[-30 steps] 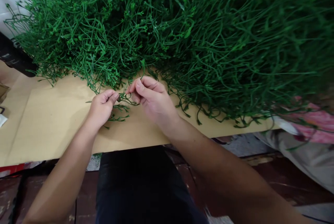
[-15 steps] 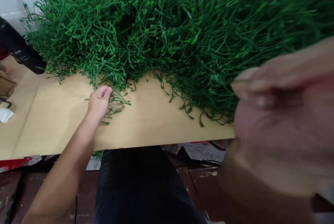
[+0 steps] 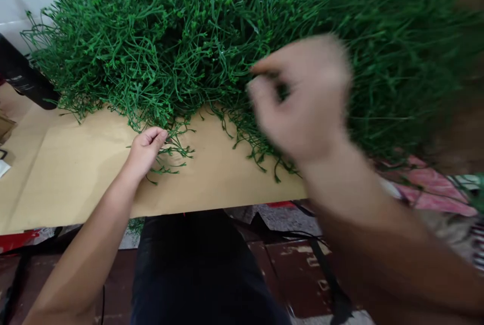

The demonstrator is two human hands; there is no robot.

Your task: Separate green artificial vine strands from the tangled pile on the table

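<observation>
A big heap of green plastic sprigs [image 3: 212, 42] covers the back of a tan cardboard sheet [image 3: 75, 173]. My left hand [image 3: 145, 149] rests on the sheet at the heap's front edge, fingers pinched on a small green sprig [image 3: 172, 156] that fans out to its right. My right hand [image 3: 302, 98] is raised in the air over the heap, blurred, with thumb and fingertips pinched together. Whether anything is between those fingers cannot be made out.
A dark cylindrical object [image 3: 18, 80] lies at the far left behind the sheet. Pink patterned cloth [image 3: 434, 183] shows at the right under the sprigs. The sheet's front edge overhangs my dark-clothed lap [image 3: 200, 269] and a dark red floor [image 3: 298, 264].
My right hand let go of the sprig both hands were working on, swept out to the right near the camera, and is now swinging back over the heap. My left hand stayed put.
</observation>
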